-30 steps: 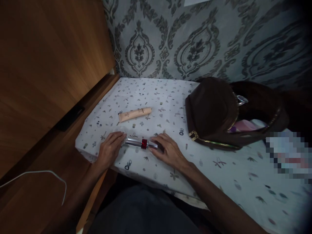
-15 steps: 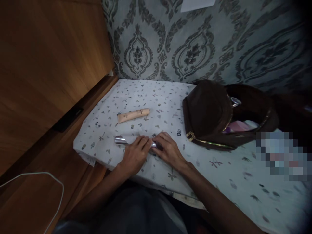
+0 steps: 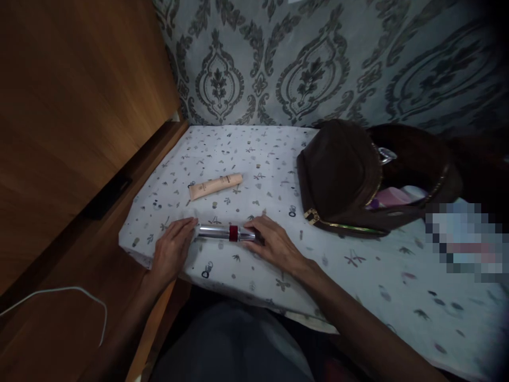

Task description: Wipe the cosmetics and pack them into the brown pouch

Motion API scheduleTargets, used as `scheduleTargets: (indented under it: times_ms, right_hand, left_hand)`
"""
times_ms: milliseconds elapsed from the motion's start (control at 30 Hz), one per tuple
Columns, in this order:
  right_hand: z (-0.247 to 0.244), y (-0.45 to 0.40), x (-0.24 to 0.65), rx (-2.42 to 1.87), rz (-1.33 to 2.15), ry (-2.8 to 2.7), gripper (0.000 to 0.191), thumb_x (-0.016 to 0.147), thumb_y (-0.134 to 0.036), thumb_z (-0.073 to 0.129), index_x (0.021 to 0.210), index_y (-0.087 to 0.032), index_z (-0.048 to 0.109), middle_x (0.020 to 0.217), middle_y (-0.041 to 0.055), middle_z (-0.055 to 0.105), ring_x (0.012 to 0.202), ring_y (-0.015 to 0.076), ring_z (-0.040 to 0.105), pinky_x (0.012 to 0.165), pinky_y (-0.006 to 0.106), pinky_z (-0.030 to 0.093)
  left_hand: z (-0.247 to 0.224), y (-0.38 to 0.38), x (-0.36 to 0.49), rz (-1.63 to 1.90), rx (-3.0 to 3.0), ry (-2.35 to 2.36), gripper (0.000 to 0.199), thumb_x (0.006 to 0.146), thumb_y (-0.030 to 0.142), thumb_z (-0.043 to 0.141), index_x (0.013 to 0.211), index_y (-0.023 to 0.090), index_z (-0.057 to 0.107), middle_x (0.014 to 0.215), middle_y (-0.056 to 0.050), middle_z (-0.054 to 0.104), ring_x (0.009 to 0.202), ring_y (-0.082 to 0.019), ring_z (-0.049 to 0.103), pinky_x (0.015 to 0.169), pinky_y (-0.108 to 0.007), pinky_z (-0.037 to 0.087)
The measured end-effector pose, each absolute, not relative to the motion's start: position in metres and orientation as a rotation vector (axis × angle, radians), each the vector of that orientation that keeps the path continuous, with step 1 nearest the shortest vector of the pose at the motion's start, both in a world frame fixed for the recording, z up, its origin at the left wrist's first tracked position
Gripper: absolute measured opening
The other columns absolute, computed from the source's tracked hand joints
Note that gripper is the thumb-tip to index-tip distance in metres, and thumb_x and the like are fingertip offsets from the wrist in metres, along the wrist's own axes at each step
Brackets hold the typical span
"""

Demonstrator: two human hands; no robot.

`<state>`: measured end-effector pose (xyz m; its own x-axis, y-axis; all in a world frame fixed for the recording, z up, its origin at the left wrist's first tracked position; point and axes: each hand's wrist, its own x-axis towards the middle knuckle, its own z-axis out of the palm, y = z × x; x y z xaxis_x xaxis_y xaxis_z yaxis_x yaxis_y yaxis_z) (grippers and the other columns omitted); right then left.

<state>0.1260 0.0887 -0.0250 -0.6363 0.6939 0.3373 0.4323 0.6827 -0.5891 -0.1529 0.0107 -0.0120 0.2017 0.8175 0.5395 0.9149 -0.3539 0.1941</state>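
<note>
A silver tube with a dark red band (image 3: pixel 233 233) lies across the patterned white cloth near the front edge. My right hand (image 3: pixel 274 241) has its fingers closed round the tube's right end. At the tube's left end is my left hand (image 3: pixel 173 246), its fingers pressed together; whether they pinch anything is too small to make out. Behind the silver tube lies a peach-coloured squeeze tube (image 3: pixel 217 186), touched by neither hand.
A brown bag (image 3: pixel 342 175) stands open at the right, pink and white items inside. Beside it is a blurred-out item (image 3: pixel 465 241). Wooden cabinet (image 3: pixel 79 106) at the left, patterned wall (image 3: pixel 258 58) behind, white cable (image 3: pixel 59 289) lower left.
My left hand has moved left along the silver tube to its far end, uncovering the red band. My right hand stays at the right end. The view has shifted slightly.
</note>
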Motion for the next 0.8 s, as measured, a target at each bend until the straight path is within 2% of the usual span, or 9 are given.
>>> scheduleTargets:
  times_ms: [67, 200, 367, 467, 633, 800]
  right_hand:
    - [-0.024, 0.088, 0.125, -0.886, 0.635, -2.36, 0.026, 0.094, -0.04, 0.056, 0.112, -0.022, 0.059, 0.097, 0.0091, 0.063, 0.091, 0.0267, 0.058, 0.08, 0.043, 0.05]
    - [-0.023, 0.089, 0.126, -0.896, 0.634, -2.346, 0.024, 0.097, -0.04, 0.052, 0.105, -0.021, 0.064, 0.09, 0.0073, 0.061, 0.089, 0.0244, 0.056, 0.08, 0.04, 0.05]
    - [-0.026, 0.092, 0.127, -0.851, 0.549, -2.274, 0.031, 0.094, -0.046, 0.055, 0.106, -0.019, 0.064, 0.095, 0.0098, 0.061, 0.091, 0.0257, 0.054, 0.079, 0.041, 0.049]
    - [-0.029, 0.093, 0.127, -0.847, 0.497, -2.267, 0.025, 0.092, -0.04, 0.06, 0.104, -0.019, 0.064, 0.094, 0.0095, 0.06, 0.091, 0.026, 0.053, 0.079, 0.04, 0.049]
    - [-0.031, 0.093, 0.126, -0.863, 0.463, -2.301, 0.013, 0.087, -0.026, 0.066, 0.098, -0.02, 0.061, 0.09, 0.0075, 0.059, 0.09, 0.0258, 0.052, 0.078, 0.039, 0.048]
    - [-0.027, 0.091, 0.126, -0.895, 0.488, -2.316, 0.018, 0.088, -0.035, 0.067, 0.097, -0.021, 0.06, 0.092, 0.0074, 0.059, 0.091, 0.026, 0.052, 0.078, 0.039, 0.049]
  left_hand:
    - [-0.013, 0.01, -0.154, -0.856, -2.278, -1.663, 0.033, 0.097, 0.013, 0.047, 0.125, 0.021, 0.061, 0.116, -0.009, 0.069, 0.105, -0.023, 0.066, 0.088, -0.038, 0.058]
    - [-0.014, 0.012, -0.148, -0.749, -2.219, -1.653, 0.033, 0.095, 0.011, 0.047, 0.123, 0.019, 0.062, 0.115, -0.01, 0.07, 0.103, -0.024, 0.066, 0.085, -0.038, 0.058]
    - [-0.011, 0.018, -0.12, -0.614, -2.2, -1.587, 0.034, 0.093, 0.007, 0.047, 0.123, 0.017, 0.061, 0.116, -0.01, 0.071, 0.103, -0.024, 0.067, 0.078, -0.033, 0.059]
    - [-0.012, 0.024, -0.087, -0.594, -2.293, -1.518, 0.036, 0.092, 0.005, 0.046, 0.124, 0.015, 0.059, 0.117, -0.01, 0.07, 0.106, -0.023, 0.066, 0.08, -0.032, 0.058]
    - [-0.015, 0.032, -0.053, -0.572, -2.443, -1.426, 0.036, 0.092, 0.007, 0.049, 0.127, 0.012, 0.057, 0.123, -0.013, 0.067, 0.116, -0.025, 0.061, 0.085, -0.035, 0.058]
    - [-0.012, 0.026, -0.085, -0.598, -2.414, -1.512, 0.033, 0.097, 0.016, 0.049, 0.128, 0.017, 0.058, 0.122, -0.01, 0.068, 0.115, -0.022, 0.061, 0.085, -0.033, 0.058]
